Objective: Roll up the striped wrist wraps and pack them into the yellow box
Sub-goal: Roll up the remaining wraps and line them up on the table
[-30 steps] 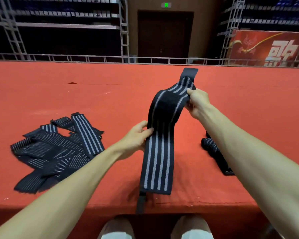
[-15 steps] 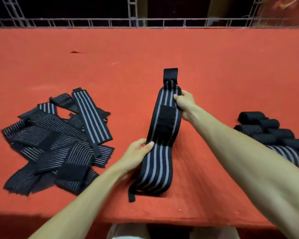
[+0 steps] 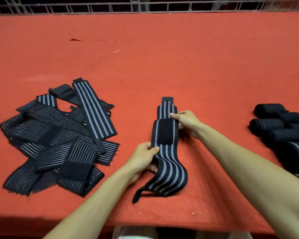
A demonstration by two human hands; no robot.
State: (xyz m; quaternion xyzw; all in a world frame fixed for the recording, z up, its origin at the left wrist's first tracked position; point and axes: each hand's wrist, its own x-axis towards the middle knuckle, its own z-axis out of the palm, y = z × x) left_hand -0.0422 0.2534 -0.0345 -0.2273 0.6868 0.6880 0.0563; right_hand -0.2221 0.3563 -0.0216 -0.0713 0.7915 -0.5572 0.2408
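Observation:
A black wrist wrap with grey stripes (image 3: 169, 173) lies lengthwise on the red carpeted platform (image 3: 162, 66), its near end curled over and its thin loop trailing toward me. My left hand (image 3: 143, 156) pinches its left edge just below the black hook-and-loop patch. My right hand (image 3: 188, 121) holds its right edge near the far end, thumb on the stripes. A loose pile of unrolled wraps (image 3: 59, 137) lies to the left. Several rolled wraps (image 3: 280, 125) sit at the right. No yellow box is in view.
The platform's near edge (image 3: 145, 225) runs just in front of my knees. A metal railing (image 3: 145, 6) borders the far side. Small bits of white lint dot the carpet.
The wrap was held up in the air a second ago; both hands have lowered it flat onto the carpet and nearer to me. The view has tilted downward.

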